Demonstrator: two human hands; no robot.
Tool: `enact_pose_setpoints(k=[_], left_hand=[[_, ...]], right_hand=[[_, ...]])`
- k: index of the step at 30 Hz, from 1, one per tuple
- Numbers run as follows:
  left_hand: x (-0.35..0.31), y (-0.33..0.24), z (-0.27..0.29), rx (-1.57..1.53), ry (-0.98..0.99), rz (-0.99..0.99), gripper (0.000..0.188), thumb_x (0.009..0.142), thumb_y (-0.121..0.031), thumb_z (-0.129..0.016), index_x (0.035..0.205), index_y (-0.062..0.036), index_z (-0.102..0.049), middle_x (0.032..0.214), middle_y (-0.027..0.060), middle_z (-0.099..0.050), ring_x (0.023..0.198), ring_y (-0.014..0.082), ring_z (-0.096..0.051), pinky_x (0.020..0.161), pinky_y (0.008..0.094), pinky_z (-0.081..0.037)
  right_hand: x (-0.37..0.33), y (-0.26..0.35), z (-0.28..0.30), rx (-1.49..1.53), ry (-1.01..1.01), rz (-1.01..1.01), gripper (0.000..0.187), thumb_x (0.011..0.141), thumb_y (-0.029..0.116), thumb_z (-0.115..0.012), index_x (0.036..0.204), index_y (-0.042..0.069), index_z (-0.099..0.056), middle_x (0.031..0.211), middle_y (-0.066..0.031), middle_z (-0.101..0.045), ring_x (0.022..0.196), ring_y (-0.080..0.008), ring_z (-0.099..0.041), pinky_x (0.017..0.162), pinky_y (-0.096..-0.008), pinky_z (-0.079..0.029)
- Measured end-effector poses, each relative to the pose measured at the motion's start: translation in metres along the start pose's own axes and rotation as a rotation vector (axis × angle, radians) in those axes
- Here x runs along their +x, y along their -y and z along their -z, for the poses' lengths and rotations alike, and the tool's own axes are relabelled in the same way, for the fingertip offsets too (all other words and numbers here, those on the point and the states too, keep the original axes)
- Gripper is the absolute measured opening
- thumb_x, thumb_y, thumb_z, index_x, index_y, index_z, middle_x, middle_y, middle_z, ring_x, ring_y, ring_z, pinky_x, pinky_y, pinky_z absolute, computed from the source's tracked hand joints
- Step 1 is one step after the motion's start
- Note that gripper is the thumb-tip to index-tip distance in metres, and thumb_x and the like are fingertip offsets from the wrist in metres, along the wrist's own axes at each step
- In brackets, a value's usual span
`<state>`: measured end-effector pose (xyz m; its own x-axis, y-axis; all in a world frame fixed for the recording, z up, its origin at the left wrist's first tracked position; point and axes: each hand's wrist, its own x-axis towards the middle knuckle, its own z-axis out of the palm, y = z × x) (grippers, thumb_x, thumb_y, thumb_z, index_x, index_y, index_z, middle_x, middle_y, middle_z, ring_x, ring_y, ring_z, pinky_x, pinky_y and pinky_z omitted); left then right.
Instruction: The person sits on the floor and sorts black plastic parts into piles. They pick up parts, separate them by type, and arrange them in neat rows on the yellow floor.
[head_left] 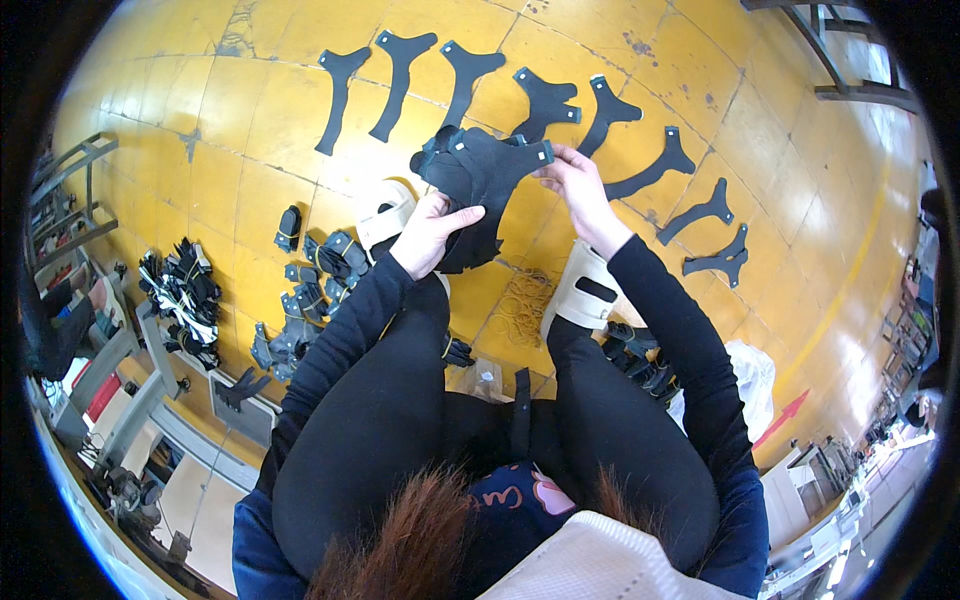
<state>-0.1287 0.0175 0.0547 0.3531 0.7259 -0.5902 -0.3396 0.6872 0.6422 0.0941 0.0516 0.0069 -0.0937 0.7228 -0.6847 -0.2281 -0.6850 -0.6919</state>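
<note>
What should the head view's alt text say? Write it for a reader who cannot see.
Both hands, left hand and right hand, hold a stack of black cut pieces above a yellow floor. More black pieces lie in an arc on it beyond, with piles at the left.

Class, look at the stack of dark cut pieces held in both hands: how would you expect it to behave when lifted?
The stack of dark cut pieces probably flops: its lower edge droops below the left hand. Likely light, since the right hand pinches just its top corner. The thin layers might slide apart.
</note>
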Motion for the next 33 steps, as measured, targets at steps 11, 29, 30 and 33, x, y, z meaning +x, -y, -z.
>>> enact_pose_setpoints(k=[11, 29, 30, 33], left_hand=[[0.003, 0.002, -0.001, 0.021, -0.027, 0.002, 0.053, 0.083, 0.000, -0.062, 0.132, -0.0005, -0.041, 0.131, 0.0083, -0.050, 0.119, 0.0185, -0.047, 0.103, 0.0318, -0.035], [-0.003, 0.005, -0.012, 0.017, 0.018, 0.090, 0.033, 0.090, -0.003, -0.053, 0.122, 0.0003, -0.049, 0.110, 0.0114, -0.063, 0.100, 0.0178, -0.061, 0.090, 0.0296, -0.046], [-0.003, 0.007, -0.010, 0.011, -0.009, 0.089, 0.034, 0.090, -0.004, -0.054, 0.123, -0.0006, -0.049, 0.112, 0.0116, -0.062, 0.099, 0.0207, -0.061, 0.089, 0.0314, -0.047], [-0.003, 0.004, -0.011, 0.024, 0.000, 0.110, 0.036, 0.090, -0.005, -0.054, 0.125, -0.0003, -0.046, 0.113, 0.0134, -0.061, 0.101, 0.0217, -0.060, 0.090, 0.0322, -0.047]], right_hand=[[-0.050, 0.025, -0.027, 0.072, -0.034, 0.234, 0.021, 0.086, 0.007, -0.059, 0.106, 0.000, -0.058, 0.093, -0.0071, -0.063, 0.081, -0.0112, -0.057, 0.075, -0.0238, -0.045], [-0.064, -0.007, -0.014, 0.023, -0.121, 0.231, 0.020, 0.090, 0.019, -0.059, 0.081, 0.001, -0.061, 0.070, -0.0002, -0.058, 0.069, -0.0081, -0.053, 0.067, -0.0234, -0.042], [-0.060, -0.007, -0.003, 0.056, -0.186, 0.215, 0.018, 0.089, 0.018, -0.060, 0.082, 0.002, -0.061, 0.072, -0.0002, -0.059, 0.070, -0.0091, -0.054, 0.069, -0.0235, -0.043], [-0.055, -0.010, 0.042, 0.144, -0.359, 0.173, 0.013, 0.089, 0.017, -0.061, 0.086, 0.004, -0.060, 0.079, -0.0013, -0.059, 0.072, -0.0097, -0.055, 0.070, -0.0258, -0.046]])
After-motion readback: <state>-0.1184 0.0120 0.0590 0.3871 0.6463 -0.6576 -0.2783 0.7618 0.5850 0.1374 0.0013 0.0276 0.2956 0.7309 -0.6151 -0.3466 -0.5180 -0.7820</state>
